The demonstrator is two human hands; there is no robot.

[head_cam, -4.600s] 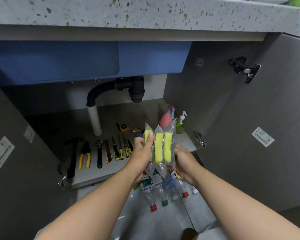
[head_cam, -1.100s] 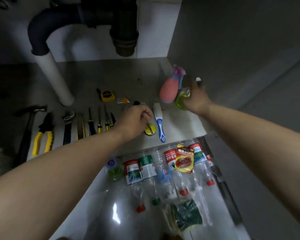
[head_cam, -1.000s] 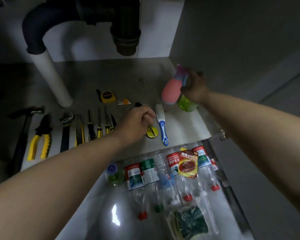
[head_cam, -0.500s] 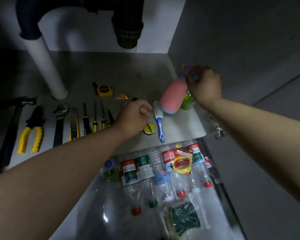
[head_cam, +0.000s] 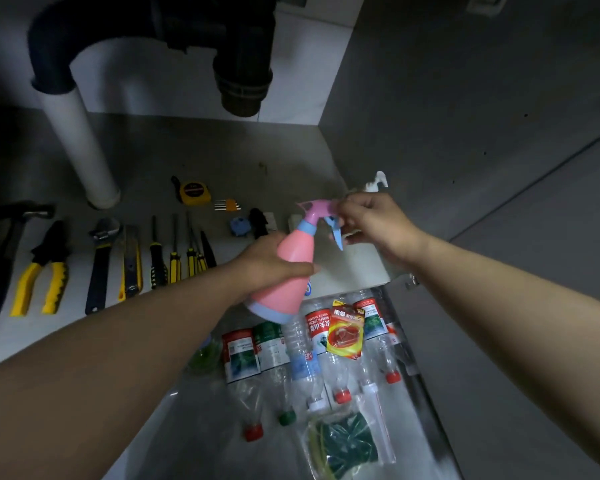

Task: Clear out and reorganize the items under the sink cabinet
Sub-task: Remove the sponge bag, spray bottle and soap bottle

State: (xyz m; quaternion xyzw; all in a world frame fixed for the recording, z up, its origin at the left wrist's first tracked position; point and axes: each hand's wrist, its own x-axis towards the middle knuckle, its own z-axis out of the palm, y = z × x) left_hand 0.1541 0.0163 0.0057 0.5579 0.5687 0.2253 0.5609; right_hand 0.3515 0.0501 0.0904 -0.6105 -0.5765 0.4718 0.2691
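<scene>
The left hand [head_cam: 271, 263] is now gripping the pink body of the spray bottle [head_cam: 288, 292], its fingers clenched around it. Half a second ago that hand was sitting as a fist on the cabinet floor [head_cam: 222, 150] while the right hand [head_cam: 374, 223] alone was lifting the bottle by its head. The right hand's fingers are still grasping the spray head at the blue trigger. The bottle is hanging tilted in the air, well to the right of the white pipe [head_cam: 80, 143] and nearer the viewer, over the front edge of the cabinet floor. Judging from this, the bottle is coming out of its corner and being passed to a two-handed hold, either for removal or for a new place. Behind the right hand, one white pump top [head_cam: 378, 180] is showing, far right of the pipe. Lying in a row in front of the pipe are one hammer [head_cam: 4, 258], one pair of pliers [head_cam: 42, 268], one wrench [head_cam: 99, 265], one utility knife [head_cam: 130, 268] and what appear to be four screwdrivers [head_cam: 156, 258]. Just right of the pipe are lying one tape measure [head_cam: 193, 192] and one set of hex keys [head_cam: 227, 205]. Further forward and right of the pipe, on the floor outside the cabinet, six capped plastic bottles [head_cam: 241, 351] are lying side by side, with one sachet [head_cam: 345, 336] on top of them and one clear bag [head_cam: 347, 445] of green pads beside their caps.
</scene>
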